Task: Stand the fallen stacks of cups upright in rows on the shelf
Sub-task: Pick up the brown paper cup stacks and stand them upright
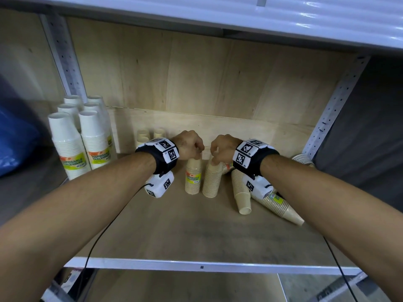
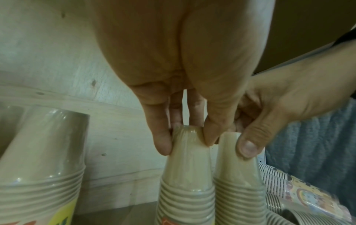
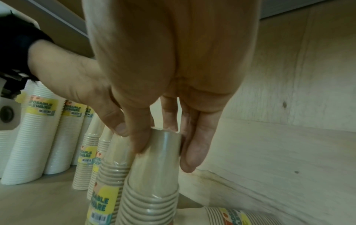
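Two wrapped stacks of beige cups stand upright, bottoms up, side by side mid-shelf. My left hand (image 1: 192,147) pinches the top of the left stack (image 1: 193,177) from above; in the left wrist view its fingertips (image 2: 161,143) curl round that stack's top cup (image 2: 186,159). My right hand (image 1: 221,150) pinches the top of the right stack (image 1: 212,180), and the right wrist view shows its fingertips (image 3: 192,153) round that stack (image 3: 154,175). Two beige stacks (image 1: 241,192) (image 1: 277,203) lie fallen at the right, partly under my right wrist.
Several tall white cup stacks (image 1: 80,138) stand in rows at the shelf's left. Two short beige stacks (image 1: 150,136) stand behind my left wrist. A striped stack (image 1: 304,160) lies by the right post. The shelf's front edge (image 1: 196,267) is close below.
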`<state>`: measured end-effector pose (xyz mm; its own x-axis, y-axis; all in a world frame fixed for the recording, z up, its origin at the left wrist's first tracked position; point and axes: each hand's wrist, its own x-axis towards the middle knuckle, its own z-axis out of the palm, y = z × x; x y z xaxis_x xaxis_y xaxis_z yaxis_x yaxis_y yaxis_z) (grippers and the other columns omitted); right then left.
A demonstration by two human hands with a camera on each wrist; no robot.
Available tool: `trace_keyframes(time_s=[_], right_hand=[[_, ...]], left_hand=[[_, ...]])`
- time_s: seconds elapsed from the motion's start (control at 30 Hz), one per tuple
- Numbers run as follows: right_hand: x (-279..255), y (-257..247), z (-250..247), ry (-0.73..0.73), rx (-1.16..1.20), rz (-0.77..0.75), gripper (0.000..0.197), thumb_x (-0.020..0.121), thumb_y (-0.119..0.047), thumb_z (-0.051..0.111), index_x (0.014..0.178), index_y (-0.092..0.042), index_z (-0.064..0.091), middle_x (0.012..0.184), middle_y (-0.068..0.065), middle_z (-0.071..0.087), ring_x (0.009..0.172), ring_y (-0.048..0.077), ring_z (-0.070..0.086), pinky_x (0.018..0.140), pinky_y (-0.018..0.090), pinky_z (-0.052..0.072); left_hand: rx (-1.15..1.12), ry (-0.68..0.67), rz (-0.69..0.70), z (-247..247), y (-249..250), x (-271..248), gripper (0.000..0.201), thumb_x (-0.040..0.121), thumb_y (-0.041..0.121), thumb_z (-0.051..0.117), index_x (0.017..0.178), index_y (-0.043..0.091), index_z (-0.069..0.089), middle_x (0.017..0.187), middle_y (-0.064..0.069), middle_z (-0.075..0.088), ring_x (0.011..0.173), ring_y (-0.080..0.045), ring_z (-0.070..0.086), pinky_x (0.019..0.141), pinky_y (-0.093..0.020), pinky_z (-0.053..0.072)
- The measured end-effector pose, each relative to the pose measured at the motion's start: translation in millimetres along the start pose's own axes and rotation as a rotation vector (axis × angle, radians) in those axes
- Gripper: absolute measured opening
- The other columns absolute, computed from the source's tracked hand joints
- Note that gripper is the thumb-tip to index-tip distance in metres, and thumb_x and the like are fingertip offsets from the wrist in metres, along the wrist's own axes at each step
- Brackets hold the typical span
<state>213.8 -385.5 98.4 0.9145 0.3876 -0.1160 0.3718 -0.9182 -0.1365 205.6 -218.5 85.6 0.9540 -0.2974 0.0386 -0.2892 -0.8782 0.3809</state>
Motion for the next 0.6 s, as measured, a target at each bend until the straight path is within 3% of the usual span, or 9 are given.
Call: trace_keyframes(time_s=[0.13, 0.23, 0.3, 0.4, 0.5, 0.6], right_hand=[[3.8, 4.6, 4.2, 0.048, 0.053, 0.032, 0.046, 0.075, -0.036, 0.077, 0.102, 0.001, 0.069, 0.106, 0.018, 0.07, 0.095, 0.031, 0.068, 0.065, 0.028, 0.044], [3.6, 5.3, 3.5, 0.041, 0.034, 0.013, 0.055, 0.075, -0.036, 0.078, 0.119, -0.006, 0.063, 0.115, 0.013, 0.064, 0.102, 0.027, 0.063, 0.073, 0.031, 0.047], [3.0, 5.0, 1.8, 0.019, 0.019, -0.017, 0.056, 0.077, -0.031, 0.078, 0.127, -0.014, 0.059, 0.118, 0.005, 0.057, 0.101, 0.021, 0.057, 0.074, 0.027, 0.043], [5.0, 5.1, 2.5, 0.011, 0.032, -0.019, 0.042, 0.079, -0.03, 0.076, 0.115, -0.01, 0.066, 0.113, 0.006, 0.062, 0.089, 0.018, 0.056, 0.065, 0.024, 0.042], [6.0, 3.4, 4.2, 0.038, 0.061, 0.017, 0.043, 0.077, -0.038, 0.077, 0.101, -0.003, 0.069, 0.102, 0.014, 0.069, 0.079, 0.02, 0.06, 0.059, 0.024, 0.041], [7.1, 2.4, 4.7, 0.025, 0.067, 0.018, 0.053, 0.075, -0.04, 0.077, 0.109, -0.001, 0.066, 0.105, 0.017, 0.067, 0.088, 0.026, 0.066, 0.059, 0.024, 0.038]], left_hand=[[-0.021, 0.002, -0.017, 0.5, -2.5, 0.9, 0.031, 0.085, 0.02, 0.071, 0.116, 0.016, 0.071, 0.118, -0.002, 0.068, 0.098, -0.013, 0.058, 0.081, -0.022, 0.043], [-0.032, 0.006, -0.017, 0.3, -2.8, 1.2, 0.03, 0.085, 0.02, 0.072, 0.115, 0.015, 0.071, 0.116, -0.001, 0.068, 0.098, -0.013, 0.058, 0.081, -0.022, 0.043], [-0.03, 0.008, -0.014, 0.1, -2.6, 1.5, 0.03, 0.085, 0.02, 0.072, 0.115, 0.015, 0.071, 0.116, -0.002, 0.068, 0.098, -0.013, 0.058, 0.081, -0.023, 0.043], [-0.037, 0.006, -0.016, 0.8, -3.2, 2.2, 0.029, 0.085, 0.019, 0.072, 0.114, 0.015, 0.072, 0.115, -0.001, 0.068, 0.097, -0.013, 0.058, 0.081, -0.023, 0.043], [-0.046, 0.0, -0.015, 1.1, -3.4, 1.8, 0.029, 0.085, 0.019, 0.071, 0.114, 0.015, 0.071, 0.114, -0.001, 0.068, 0.096, -0.013, 0.058, 0.078, -0.022, 0.042], [-0.051, 0.0, -0.013, 0.4, -3.1, 0.7, 0.031, 0.086, 0.019, 0.071, 0.116, 0.014, 0.07, 0.114, -0.001, 0.067, 0.096, -0.012, 0.057, 0.078, -0.021, 0.041]])
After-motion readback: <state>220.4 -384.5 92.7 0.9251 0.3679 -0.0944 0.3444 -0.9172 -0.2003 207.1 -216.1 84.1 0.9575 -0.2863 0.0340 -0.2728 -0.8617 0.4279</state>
